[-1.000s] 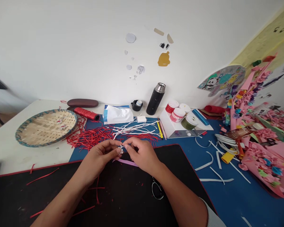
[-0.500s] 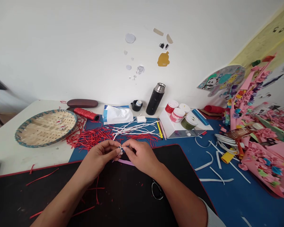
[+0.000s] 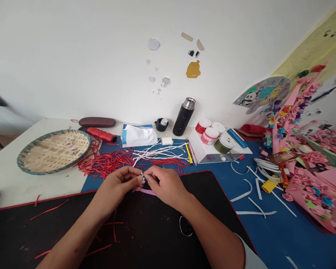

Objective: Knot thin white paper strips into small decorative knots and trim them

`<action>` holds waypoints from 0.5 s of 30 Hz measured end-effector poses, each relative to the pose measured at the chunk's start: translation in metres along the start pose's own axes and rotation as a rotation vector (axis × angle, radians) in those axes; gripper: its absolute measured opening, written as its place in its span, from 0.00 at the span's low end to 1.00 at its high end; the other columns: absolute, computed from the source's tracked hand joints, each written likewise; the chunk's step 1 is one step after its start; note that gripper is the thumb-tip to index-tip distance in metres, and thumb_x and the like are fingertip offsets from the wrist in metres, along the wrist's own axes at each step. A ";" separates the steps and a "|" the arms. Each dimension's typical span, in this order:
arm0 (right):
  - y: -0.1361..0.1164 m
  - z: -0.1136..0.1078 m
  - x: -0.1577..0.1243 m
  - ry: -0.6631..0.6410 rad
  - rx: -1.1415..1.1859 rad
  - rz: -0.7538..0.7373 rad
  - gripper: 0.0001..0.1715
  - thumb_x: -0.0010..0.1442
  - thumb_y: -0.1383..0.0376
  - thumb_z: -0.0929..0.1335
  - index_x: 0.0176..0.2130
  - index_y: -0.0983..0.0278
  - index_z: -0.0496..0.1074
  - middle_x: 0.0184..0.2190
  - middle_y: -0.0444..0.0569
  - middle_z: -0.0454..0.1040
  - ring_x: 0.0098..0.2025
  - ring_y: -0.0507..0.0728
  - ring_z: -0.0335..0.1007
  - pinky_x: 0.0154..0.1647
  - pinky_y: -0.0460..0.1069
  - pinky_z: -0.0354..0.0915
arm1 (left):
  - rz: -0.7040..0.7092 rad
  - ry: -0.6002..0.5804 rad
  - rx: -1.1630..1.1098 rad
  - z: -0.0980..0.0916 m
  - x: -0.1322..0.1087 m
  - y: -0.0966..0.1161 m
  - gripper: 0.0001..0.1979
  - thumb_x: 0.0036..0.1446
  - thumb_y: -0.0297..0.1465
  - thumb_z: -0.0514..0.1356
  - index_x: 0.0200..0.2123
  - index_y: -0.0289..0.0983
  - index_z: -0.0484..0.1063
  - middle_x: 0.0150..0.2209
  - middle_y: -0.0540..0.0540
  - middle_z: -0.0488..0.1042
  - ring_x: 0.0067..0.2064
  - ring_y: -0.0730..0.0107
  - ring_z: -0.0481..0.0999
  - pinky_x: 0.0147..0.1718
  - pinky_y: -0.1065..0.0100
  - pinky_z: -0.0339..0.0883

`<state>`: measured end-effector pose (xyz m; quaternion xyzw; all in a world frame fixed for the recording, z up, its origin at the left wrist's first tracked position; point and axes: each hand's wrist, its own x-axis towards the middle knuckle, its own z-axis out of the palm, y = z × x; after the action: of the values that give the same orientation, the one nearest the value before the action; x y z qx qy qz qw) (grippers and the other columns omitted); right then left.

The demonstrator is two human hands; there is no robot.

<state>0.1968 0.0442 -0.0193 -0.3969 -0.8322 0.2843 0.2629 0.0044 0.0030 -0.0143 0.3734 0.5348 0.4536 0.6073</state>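
Note:
My left hand point(image 3: 118, 185) and my right hand point(image 3: 165, 185) meet at the middle of the view, fingertips pinching a small white coiled paper strip point(image 3: 142, 179) between them. Its curled loops show only in part, with the rest hidden by my fingers. A lilac paper strip point(image 3: 148, 192) lies just below my hands, partly under the right palm. Black-handled scissors point(image 3: 186, 226) lie on the black desk mat point(image 3: 145, 231) below my right forearm, touching neither hand.
Tangled red paper strips point(image 3: 106, 163) and white strips point(image 3: 159, 151) lie beyond my hands. Further back stand a woven bamboo tray point(image 3: 53, 151), a black thermos point(image 3: 183, 117) and paint jars point(image 3: 210, 136). Pink paper craftwork point(image 3: 310, 186) is heaped at right, with loose white strips point(image 3: 254, 200) before it.
My right fingertips have shifted closer around the white coil, and my hands sit slightly nearer together. The whole view has drifted slightly.

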 end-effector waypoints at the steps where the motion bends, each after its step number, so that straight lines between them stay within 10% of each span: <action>1: 0.000 0.000 0.000 -0.001 -0.004 -0.003 0.06 0.70 0.68 0.69 0.42 0.60 0.79 0.28 0.42 0.79 0.28 0.52 0.71 0.31 0.46 0.58 | 0.000 0.001 0.000 0.000 0.000 0.000 0.24 0.41 0.48 0.80 0.35 0.39 0.83 0.29 0.47 0.84 0.33 0.64 0.79 0.36 0.65 0.70; 15: -0.002 -0.005 0.001 0.003 0.026 0.050 0.08 0.70 0.66 0.69 0.45 0.59 0.80 0.30 0.43 0.82 0.29 0.53 0.72 0.33 0.46 0.60 | 0.019 0.015 0.019 0.000 0.000 -0.001 0.24 0.44 0.47 0.78 0.40 0.39 0.81 0.30 0.47 0.84 0.34 0.61 0.80 0.37 0.63 0.71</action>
<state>0.1981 0.0453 -0.0139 -0.4145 -0.8178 0.3011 0.2622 0.0042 0.0027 -0.0150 0.3809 0.5400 0.4570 0.5954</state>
